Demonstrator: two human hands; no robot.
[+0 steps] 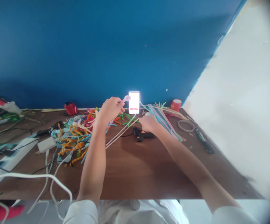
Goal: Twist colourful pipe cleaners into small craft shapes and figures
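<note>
My left hand point(111, 109) is raised over a tangled pile of colourful pipe cleaners point(73, 140). Its thumb and fingers pinch a pale lilac looped pipe cleaner point(126, 98), which sticks out in front of a lit phone point(134, 104) propped against the wall. My right hand point(149, 123) is closed just above a black glue gun point(138, 135) lying on the table; what its fingers hold is hidden. Two long pale pipe cleaners point(121, 132) slant between my hands, their upper ends close to the right fingertips. Contact there cannot be made out.
Straight pastel pipe cleaners point(164, 121) lie to the right, near a red cup point(176, 105), a tape ring point(185, 125) and a dark marker-like object point(203, 140). A white power strip point(13, 158), an adapter point(46, 145) and loose cables crowd the left. A blue wall point(102, 53) closes the back.
</note>
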